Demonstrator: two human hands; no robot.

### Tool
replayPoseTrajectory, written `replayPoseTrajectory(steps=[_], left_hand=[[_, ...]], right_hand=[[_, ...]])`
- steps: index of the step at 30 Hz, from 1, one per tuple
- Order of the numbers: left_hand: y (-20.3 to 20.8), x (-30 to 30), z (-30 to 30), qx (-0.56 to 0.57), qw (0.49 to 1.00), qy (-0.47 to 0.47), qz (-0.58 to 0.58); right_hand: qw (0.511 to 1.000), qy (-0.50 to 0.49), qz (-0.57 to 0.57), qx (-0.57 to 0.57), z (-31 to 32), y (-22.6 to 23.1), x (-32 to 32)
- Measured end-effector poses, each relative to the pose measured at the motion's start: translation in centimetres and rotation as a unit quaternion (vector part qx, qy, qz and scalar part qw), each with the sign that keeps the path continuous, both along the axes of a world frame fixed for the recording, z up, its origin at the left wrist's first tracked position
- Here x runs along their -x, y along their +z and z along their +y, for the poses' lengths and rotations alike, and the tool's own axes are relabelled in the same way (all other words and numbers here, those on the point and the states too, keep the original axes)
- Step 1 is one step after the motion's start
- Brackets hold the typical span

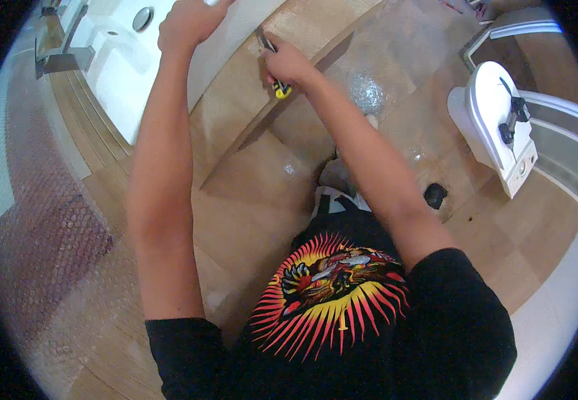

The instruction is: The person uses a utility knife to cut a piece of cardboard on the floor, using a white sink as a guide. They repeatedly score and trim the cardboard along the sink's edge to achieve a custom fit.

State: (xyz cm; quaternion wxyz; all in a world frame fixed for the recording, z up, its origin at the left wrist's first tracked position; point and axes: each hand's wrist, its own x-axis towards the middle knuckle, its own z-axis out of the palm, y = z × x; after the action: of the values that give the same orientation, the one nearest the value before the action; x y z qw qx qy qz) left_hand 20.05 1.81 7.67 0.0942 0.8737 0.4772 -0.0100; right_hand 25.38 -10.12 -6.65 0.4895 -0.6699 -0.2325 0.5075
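Observation:
At the upper middle, my right hand (289,65) is closed around a yellow-and-black utility knife (282,89). The knife's narrow front end points up and left, close to the outer side of a white bathtub (219,50) and the tan tiled ledge (232,93) along it. My left hand (188,25) is at the top edge, over the tub's rim. Something white shows by its fingertips, perhaps the rim itself; its fingers are mostly cut off by the picture's edge, so its grip is unclear.
A metal faucet (66,57) stands at the tub's left end. Bubble wrap (42,247) covers the left side. On the right, a white toilet (482,123) carries a black tool (514,120). A dark round patch (436,195), possibly a hole, marks the brown tiled floor (262,167).

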Motion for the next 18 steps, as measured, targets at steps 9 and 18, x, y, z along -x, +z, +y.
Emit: replayPoseTrajectory(steps=[9, 18], left_hand=[[-3.3, 0.6, 4.3, -0.055, 0.997, -0.037, 0.034], [-2.9, 1.0, 3.9, -0.048, 0.998, -0.035, 0.018]], right_hand=[[0.999, -0.013, 0.01, -0.034, 0.6, -1.0, 1.0], [0.998, -0.066, 0.022, 0.004, -0.1, 1.1, 1.8]])
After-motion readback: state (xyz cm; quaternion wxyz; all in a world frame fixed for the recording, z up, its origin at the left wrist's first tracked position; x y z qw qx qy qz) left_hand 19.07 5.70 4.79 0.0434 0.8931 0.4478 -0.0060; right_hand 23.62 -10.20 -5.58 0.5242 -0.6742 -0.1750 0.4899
